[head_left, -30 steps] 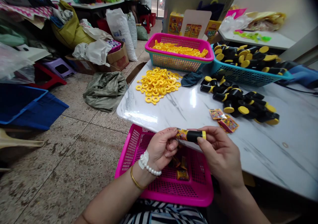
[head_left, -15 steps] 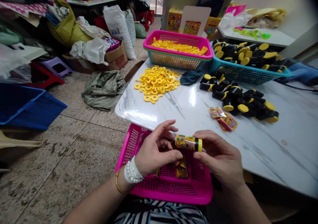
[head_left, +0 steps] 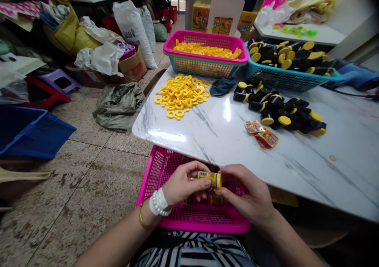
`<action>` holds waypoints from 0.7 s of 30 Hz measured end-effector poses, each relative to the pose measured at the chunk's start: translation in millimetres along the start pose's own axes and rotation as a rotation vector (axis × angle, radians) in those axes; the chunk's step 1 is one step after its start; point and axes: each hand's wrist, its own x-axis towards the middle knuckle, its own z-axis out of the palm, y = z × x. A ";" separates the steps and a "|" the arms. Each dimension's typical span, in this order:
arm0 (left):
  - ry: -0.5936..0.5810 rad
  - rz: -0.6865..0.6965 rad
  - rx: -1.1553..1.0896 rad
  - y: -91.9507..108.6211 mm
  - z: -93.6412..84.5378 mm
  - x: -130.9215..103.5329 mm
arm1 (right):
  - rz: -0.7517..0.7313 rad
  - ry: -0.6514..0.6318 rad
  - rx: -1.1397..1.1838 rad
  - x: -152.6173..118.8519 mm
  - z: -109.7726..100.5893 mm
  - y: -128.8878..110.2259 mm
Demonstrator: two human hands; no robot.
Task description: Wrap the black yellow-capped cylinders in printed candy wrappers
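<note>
Over a pink basket (head_left: 143,194) on my lap, both hands meet at a small yellow labelled tube (head_left: 204,175) with a black band and a yellow cap (head_left: 218,181). My left hand (head_left: 185,184) is closed around the tube's body, thumb pressed along its side. My right hand (head_left: 248,192) has thumb and fingers at the capped end, closed on it. The tube lies roughly level. Below the hands, a few similar labelled pieces (head_left: 215,198) rest in the basket, partly hidden by the fingers.
On the marble-patterned table (head_left: 189,137) lie yellow rings (head_left: 182,93), black-and-yellow cylinders (head_left: 278,109), small printed packets (head_left: 266,137) and a dark cloth (head_left: 222,86). Behind them stand a pink basket of yellow parts (head_left: 204,64) and a blue basket of cylinders (head_left: 290,77).
My left hand has closed on the tube, whose body it was beside before. The tube and my right hand have shifted left and slightly down. The view has moved a little.
</note>
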 end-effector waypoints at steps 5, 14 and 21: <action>0.077 0.128 0.156 -26.7 -0.9 -17.6 | 0.155 0.064 0.127 -24.1 22.7 -6.9; 0.052 0.443 0.686 -33.1 -6.0 -8.0 | 0.830 0.127 0.741 -41.0 49.9 1.9; 0.048 0.012 0.346 -41.7 -11.2 -7.9 | 0.356 0.107 0.284 -52.9 52.2 14.1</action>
